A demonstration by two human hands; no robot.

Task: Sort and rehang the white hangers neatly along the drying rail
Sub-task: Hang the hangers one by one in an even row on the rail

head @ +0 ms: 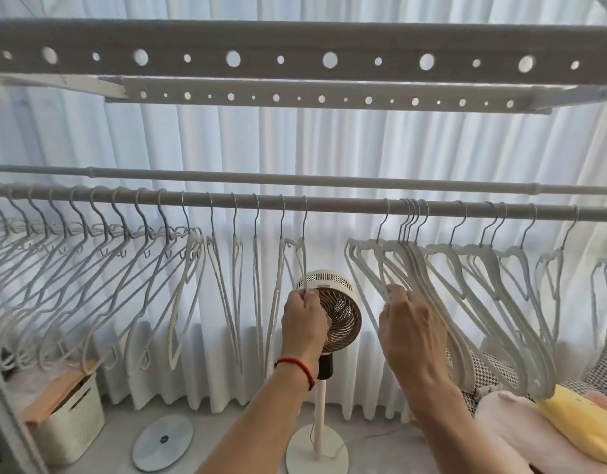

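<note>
Both hands pinch hangers: left hand steadies the spaced hanger, right hand clamps the bunched cluster (likely separating it) under the rail

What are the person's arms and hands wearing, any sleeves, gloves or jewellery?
Both forearms are bare, with no sleeves in view and no gloves. The left hand has a thin red cord bracelet around its wrist. The right hand and its wrist show no ring, watch or band from this side.

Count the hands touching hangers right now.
2. The left hand pinches one hanger beside the fan; the right hand grips the bunched hangers further right.
</note>
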